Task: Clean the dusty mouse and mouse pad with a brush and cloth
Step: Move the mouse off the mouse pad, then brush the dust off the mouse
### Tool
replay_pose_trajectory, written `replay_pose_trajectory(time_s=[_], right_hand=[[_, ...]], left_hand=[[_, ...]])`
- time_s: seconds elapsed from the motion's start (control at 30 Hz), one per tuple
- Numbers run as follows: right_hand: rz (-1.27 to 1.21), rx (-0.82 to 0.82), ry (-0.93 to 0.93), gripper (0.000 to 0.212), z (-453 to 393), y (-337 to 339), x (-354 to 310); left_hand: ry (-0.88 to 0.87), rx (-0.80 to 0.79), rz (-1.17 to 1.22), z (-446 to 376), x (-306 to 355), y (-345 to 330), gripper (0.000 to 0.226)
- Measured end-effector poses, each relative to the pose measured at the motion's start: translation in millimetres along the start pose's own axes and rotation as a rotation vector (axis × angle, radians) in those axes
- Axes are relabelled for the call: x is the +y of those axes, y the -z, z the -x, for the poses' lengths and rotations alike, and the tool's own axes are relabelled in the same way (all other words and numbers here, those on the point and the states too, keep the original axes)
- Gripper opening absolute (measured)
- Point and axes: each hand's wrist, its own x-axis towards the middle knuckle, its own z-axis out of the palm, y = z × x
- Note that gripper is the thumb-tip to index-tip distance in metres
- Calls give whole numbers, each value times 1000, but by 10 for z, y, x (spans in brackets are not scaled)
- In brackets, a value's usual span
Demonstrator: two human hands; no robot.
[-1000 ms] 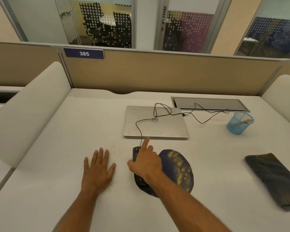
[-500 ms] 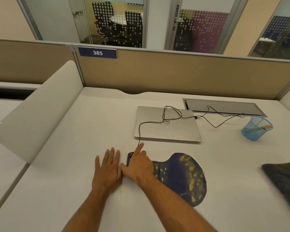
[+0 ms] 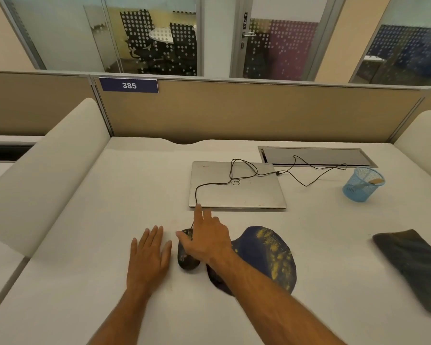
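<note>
A dark wired mouse (image 3: 187, 260) speckled with yellow dust lies on the white desk (image 3: 90, 220), just left of the dark blue mouse pad (image 3: 266, 257), which carries patches of yellow dust. My right hand (image 3: 207, 240) hovers over the mouse's right side with fingers stretched forward and thumb out to the left; it holds nothing. My left hand (image 3: 149, 257) rests flat on the desk, close beside the mouse. A dark folded cloth (image 3: 413, 267) lies at the right. A brush handle (image 3: 375, 181) sticks out of the blue mesh cup (image 3: 361, 188).
A shut silver laptop (image 3: 237, 186) lies behind the hands, the mouse cable (image 3: 306, 180) looping over its lid toward a cable hatch (image 3: 316, 156). Partition walls stand behind and at both sides.
My right hand slid the mouse left off the pad, then opened and lifted from it, fingers now spread. My left hand stayed flat beside it. The camera shifted.
</note>
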Motion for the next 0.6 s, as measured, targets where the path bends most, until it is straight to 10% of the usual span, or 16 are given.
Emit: replay_pose_trajectory(time_s=[0.6], right_hand=[[218,135,-46,95,22,584,1827]], left_hand=[[-316,93,-157,-859,1855,-136,94]])
